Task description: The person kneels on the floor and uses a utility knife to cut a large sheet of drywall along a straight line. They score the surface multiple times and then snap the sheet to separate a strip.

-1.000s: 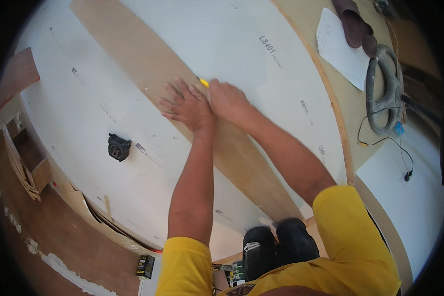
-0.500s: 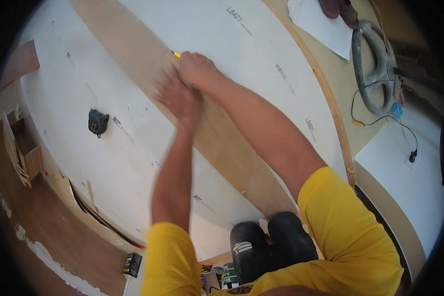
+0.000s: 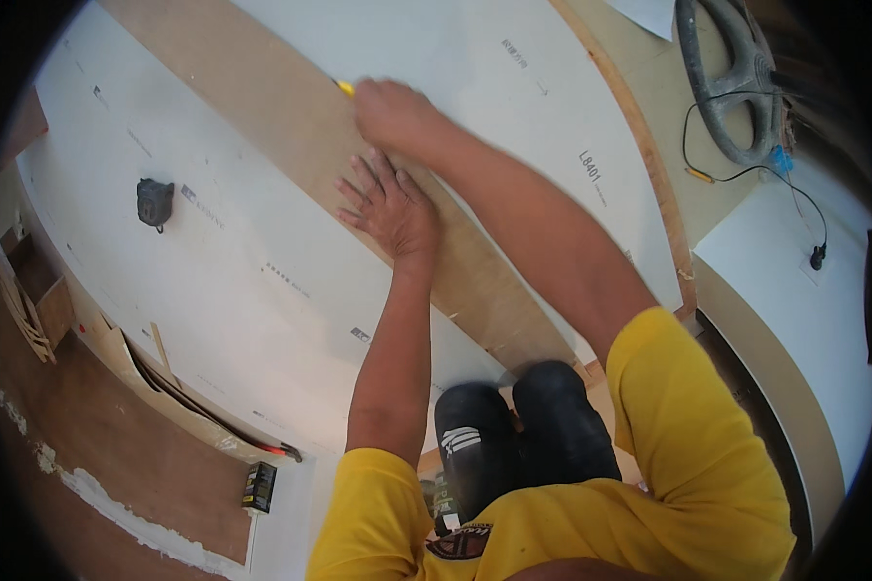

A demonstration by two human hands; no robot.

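Note:
A long brown board strip (image 3: 242,82) lies diagonally over a large white printed sheet (image 3: 252,213). My left hand (image 3: 397,208) presses flat on the strip, fingers spread, holding nothing. Just beyond it, my right hand (image 3: 394,114) is closed around a slim yellow tool (image 3: 345,88) at the strip's right edge. Only the tool's yellow front and dark tip show; the fist hides the rest, and I cannot tell its exact kind. To the left on the white sheet sits a black tape measure (image 3: 154,202), apart from both hands.
A wooden edge (image 3: 639,136) borders the sheet on the right. Beyond it are a grey steering-wheel-shaped object (image 3: 731,82) and a black cable (image 3: 794,184). At lower left, wooden offcuts (image 3: 155,387) lie near a dark box (image 3: 259,487). My knees (image 3: 523,426) are at the near edge.
My left hand has moved back along the strip, away from my right hand, and now lies flat. My right hand keeps its hold on the yellow tool. The view has shifted slightly.

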